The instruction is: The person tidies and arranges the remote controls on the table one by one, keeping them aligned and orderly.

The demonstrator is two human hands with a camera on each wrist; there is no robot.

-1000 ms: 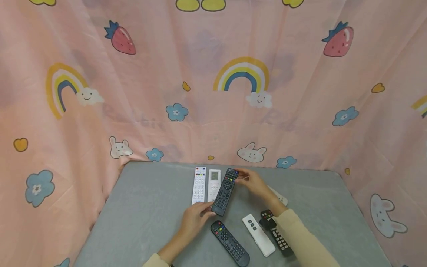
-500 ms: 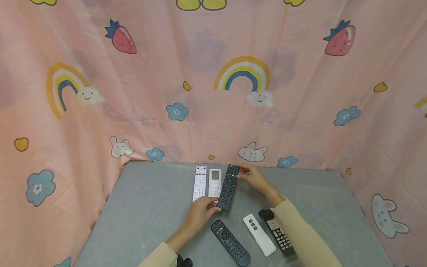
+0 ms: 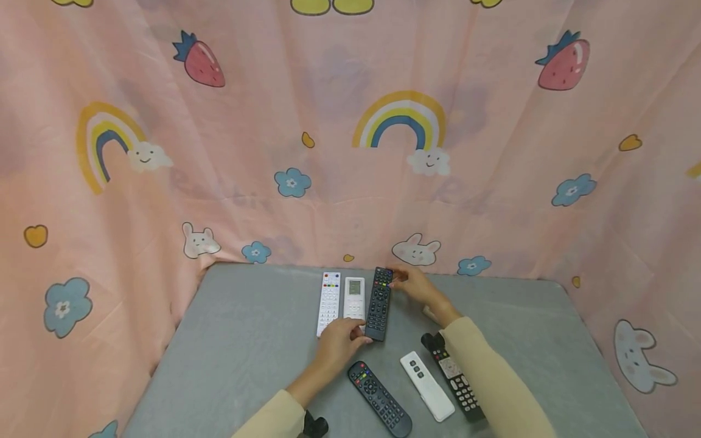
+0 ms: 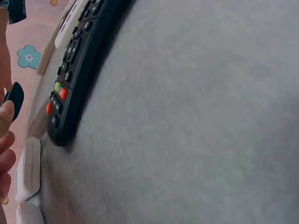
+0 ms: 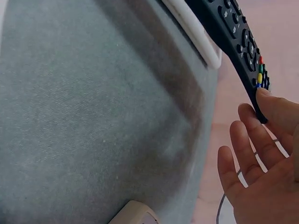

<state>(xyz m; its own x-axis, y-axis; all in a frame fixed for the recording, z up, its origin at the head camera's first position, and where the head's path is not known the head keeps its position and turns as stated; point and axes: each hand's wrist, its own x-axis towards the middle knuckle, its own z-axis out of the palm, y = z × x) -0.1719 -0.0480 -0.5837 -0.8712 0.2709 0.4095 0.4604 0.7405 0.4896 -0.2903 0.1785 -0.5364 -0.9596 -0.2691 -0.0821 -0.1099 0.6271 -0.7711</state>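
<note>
A black remote control (image 3: 379, 304) with coloured buttons is held between both hands, right of two white remotes. My left hand (image 3: 338, 345) pinches its near end; in the left wrist view the thumb (image 4: 6, 112) lies against that dark end. At the far end, my right hand (image 3: 418, 287) pinches it between thumb and forefinger, the other fingers spread apart in the right wrist view. There the black remote (image 5: 233, 39) hangs above the table. A white remote with a screen (image 3: 355, 298) and a white remote with many buttons (image 3: 329, 301) lie side by side; my left hand partly covers their near ends.
A black remote with rounded ends (image 3: 379, 398), a white remote with few buttons (image 3: 427, 386) and a black-and-silver remote (image 3: 454, 380) lie nearer on the grey table (image 3: 230, 365). A beige remote (image 5: 135, 213) is partly hidden under the right forearm. A patterned pink curtain (image 3: 246, 121) surrounds the back.
Both hands have moved the held black remote away from me and slightly right, turning it more upright, in line with the two white remotes. The other remotes stay put.
</note>
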